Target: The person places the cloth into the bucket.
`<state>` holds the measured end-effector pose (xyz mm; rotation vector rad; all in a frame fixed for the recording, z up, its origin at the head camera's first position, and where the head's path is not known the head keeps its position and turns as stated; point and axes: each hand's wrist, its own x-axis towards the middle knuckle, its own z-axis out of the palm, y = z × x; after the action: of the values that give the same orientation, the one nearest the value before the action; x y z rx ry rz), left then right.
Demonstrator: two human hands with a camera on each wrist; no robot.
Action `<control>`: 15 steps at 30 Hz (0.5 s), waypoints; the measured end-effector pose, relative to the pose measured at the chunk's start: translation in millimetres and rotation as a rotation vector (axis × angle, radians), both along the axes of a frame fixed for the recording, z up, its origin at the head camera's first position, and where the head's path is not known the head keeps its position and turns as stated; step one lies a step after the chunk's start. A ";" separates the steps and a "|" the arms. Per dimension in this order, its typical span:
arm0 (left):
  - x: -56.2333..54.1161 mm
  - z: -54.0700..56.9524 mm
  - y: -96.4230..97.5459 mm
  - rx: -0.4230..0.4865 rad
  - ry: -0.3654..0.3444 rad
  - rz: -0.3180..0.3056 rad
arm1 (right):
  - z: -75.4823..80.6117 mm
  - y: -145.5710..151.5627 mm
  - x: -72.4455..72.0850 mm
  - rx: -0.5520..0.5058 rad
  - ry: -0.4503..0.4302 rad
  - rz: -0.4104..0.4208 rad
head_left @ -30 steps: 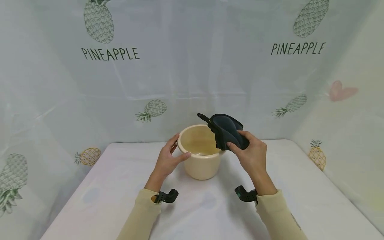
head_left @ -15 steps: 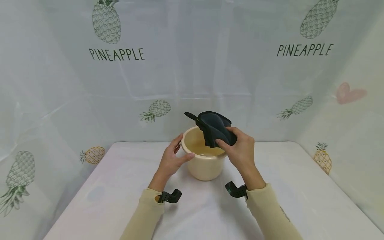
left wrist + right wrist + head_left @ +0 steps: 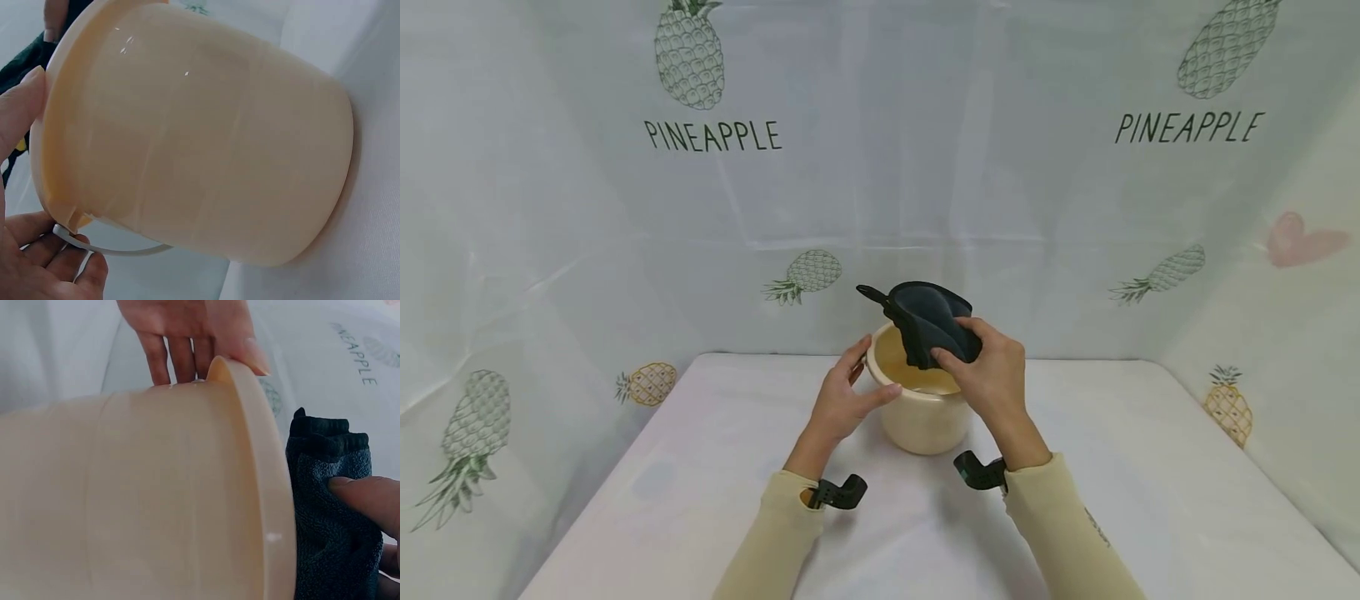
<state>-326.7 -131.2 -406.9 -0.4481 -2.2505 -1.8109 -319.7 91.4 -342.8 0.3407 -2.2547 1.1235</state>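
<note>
A cream plastic bucket [image 3: 925,423] stands upright on the table in the head view. My left hand [image 3: 846,398] holds its rim at the left, thumb on the near edge. In the left wrist view, the fingers curl beside the bucket's thin white handle [image 3: 119,252]. Above the bucket's mouth, my right hand [image 3: 996,367] pinches a folded dark blue cloth [image 3: 925,317] with black edging and a black loop [image 3: 871,293]. Its fleecy side and the right thumb [image 3: 359,492] show in the right wrist view. The bucket's inside is partly hidden by the cloth.
A white cloth covers the table [image 3: 1097,467]. Behind and at the sides hangs a pale curtain [image 3: 925,192] with pineapple prints. Black wrist cameras sit on both wrists, the left camera [image 3: 842,492] close to the table.
My right hand has carried the dark cloth leftward, from the bucket's right rim to over its mouth. My left hand stays on the rim. The head view has turned slightly left.
</note>
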 end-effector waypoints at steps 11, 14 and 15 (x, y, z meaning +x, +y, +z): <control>-0.5 -3.5 -0.8 -0.016 0.010 -0.006 | -7.6 0.6 -5.3 0.004 0.115 -0.041; -2.8 -5.5 -2.5 -0.027 0.022 -0.003 | -7.3 1.8 -5.2 -0.019 0.130 -0.041; -3.3 -5.6 -3.0 -0.028 0.027 -0.004 | -7.0 2.3 -5.0 -0.029 0.129 -0.040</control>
<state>-330.0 -134.2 -412.5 -0.4791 -2.2614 -1.7659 -324.7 93.7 -349.8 0.3448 -2.1212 1.0817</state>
